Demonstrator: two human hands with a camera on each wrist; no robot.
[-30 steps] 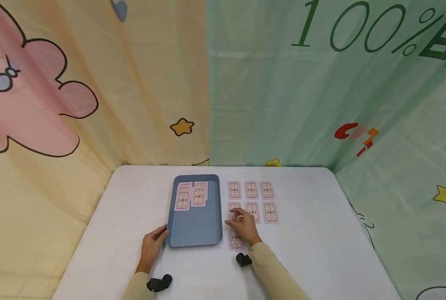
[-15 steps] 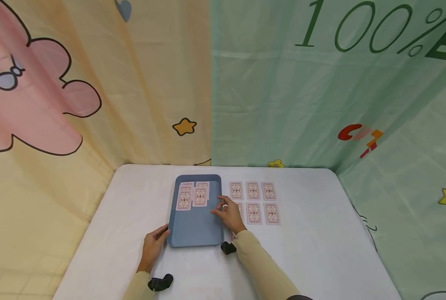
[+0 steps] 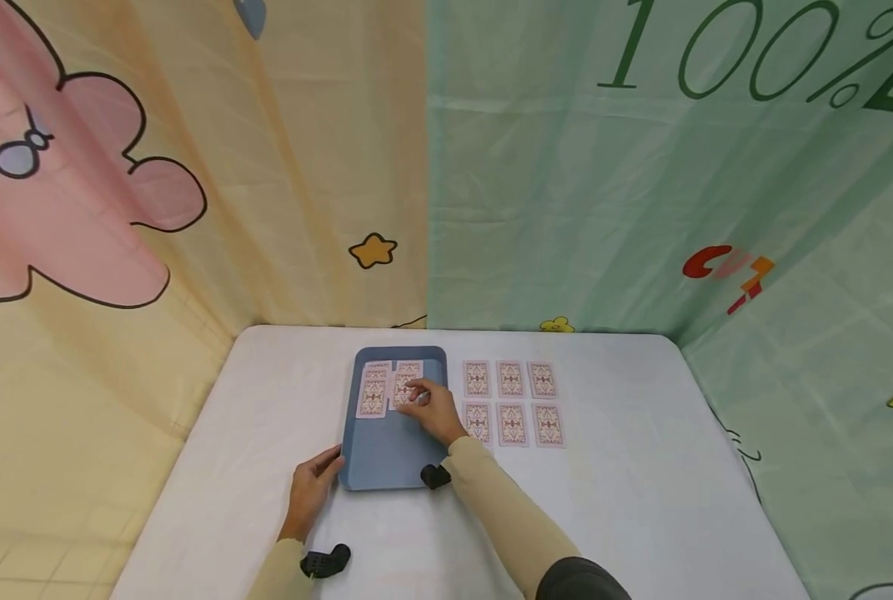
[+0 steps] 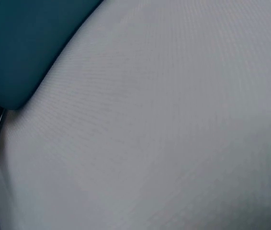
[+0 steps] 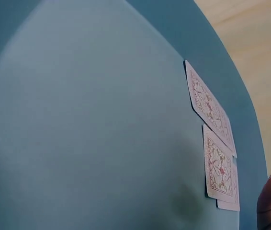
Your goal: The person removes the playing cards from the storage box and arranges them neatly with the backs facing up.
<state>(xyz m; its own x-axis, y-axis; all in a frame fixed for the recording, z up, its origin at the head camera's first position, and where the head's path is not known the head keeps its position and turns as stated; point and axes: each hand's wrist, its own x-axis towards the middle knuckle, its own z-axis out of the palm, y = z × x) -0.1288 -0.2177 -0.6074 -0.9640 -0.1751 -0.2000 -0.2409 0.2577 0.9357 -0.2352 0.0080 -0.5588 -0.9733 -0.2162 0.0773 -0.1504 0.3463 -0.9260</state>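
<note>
My left hand holds the near left side of a blue tray, thumb and fingers at its edge. In the left wrist view, only a dark sliver of that hand shows beside the tray corner. My right hand is over the tray at the right-hand pile of playing cards, thumb and index finger apart and bent. No card shows between its fingertips in the right wrist view. To the left lies another overlapping pile of playing cards, backs up. Whether the right hand touches a card, I cannot tell.
Right of the tray, on a white tablecloth, two rows of face-down playing cards lie on the table. The right sleeve crosses the table below them. Patterned curtains enclose the far side and flanks.
My right hand has moved left from the table cards, across the tray's right rim, to the right-hand pile. A lone card below the rows is now hidden behind the sleeve. My left hand stays.
</note>
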